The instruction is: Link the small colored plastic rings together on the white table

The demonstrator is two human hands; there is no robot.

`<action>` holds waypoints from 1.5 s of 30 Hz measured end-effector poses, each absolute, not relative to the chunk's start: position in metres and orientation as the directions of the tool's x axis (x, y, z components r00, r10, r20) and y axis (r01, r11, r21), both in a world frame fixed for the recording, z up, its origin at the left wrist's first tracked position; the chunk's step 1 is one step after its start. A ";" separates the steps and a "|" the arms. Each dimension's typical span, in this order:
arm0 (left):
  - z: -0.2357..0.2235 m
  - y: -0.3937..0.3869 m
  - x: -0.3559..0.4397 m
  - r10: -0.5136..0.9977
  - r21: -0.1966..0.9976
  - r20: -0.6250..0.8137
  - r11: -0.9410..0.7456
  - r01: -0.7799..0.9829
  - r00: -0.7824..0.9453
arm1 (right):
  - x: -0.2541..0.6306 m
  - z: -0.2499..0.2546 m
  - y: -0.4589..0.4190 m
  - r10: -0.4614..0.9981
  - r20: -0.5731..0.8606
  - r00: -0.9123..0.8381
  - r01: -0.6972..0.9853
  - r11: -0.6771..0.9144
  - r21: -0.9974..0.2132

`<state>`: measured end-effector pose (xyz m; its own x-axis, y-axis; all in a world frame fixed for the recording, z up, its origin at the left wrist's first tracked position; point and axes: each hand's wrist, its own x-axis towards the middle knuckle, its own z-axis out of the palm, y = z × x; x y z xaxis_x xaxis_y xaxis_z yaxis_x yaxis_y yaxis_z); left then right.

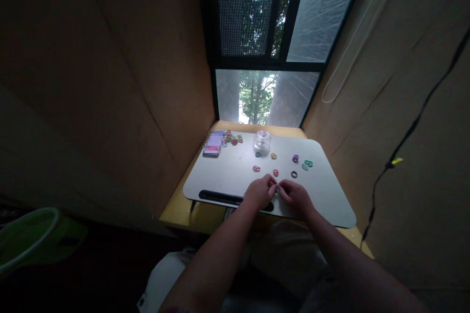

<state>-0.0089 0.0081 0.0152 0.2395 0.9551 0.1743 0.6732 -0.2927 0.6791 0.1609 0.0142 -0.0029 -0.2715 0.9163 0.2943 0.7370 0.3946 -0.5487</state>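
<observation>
My left hand [261, 190] and my right hand [293, 194] meet over the near part of a white lap tray [227, 176]. Both have their fingers pinched together where they touch, on something too small to make out. Just beyond them lie several small coloured loops: a red loop [275, 172], a pink loop [256, 168], a purple loop [293, 174] and green loops [307, 164]. A small clear glass jar [262, 142] stands at the tray's far middle.
A pile of coloured loops [233, 138] and a purple box [214, 143] sit at the tray's far left corner. A black slot [216, 196] runs along the near edge. Cardboard walls close in both sides; a window lies ahead. A green tub [29, 239] is low left.
</observation>
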 end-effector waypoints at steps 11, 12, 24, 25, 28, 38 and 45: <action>0.021 0.005 -0.009 0.953 0.686 0.167 -0.296 0.665 0.251 | 0.160 -0.002 0.013 0.924 0.298 -0.240 0.743 0.373 -0.556; 0.021 0.005 -0.009 0.956 0.685 0.162 -0.289 0.669 0.247 | 0.160 -0.001 0.013 0.924 0.299 -0.238 0.740 0.372 -0.560; 0.018 0.006 -0.008 0.959 0.685 0.168 -0.281 0.673 0.230 | 0.159 0.001 0.014 0.922 0.303 -0.241 0.750 0.375 -0.544; 0.018 0.006 -0.008 0.961 0.685 0.161 -0.273 0.676 0.226 | 0.159 0.001 0.014 0.922 0.303 -0.241 0.751 0.375 -0.544; 0.020 0.005 -0.008 0.964 0.686 0.146 -0.261 0.679 0.223 | 0.159 0.001 0.014 0.922 0.306 -0.238 0.744 0.376 -0.552; 0.015 0.007 -0.008 0.957 0.656 0.180 -0.290 0.697 0.229 | 0.159 -0.001 0.014 0.925 0.308 -0.223 0.766 0.362 -0.531; 0.012 0.009 -0.008 0.953 0.653 0.194 -0.303 0.694 0.234 | 0.158 0.002 0.014 0.925 0.302 -0.230 0.761 0.365 -0.537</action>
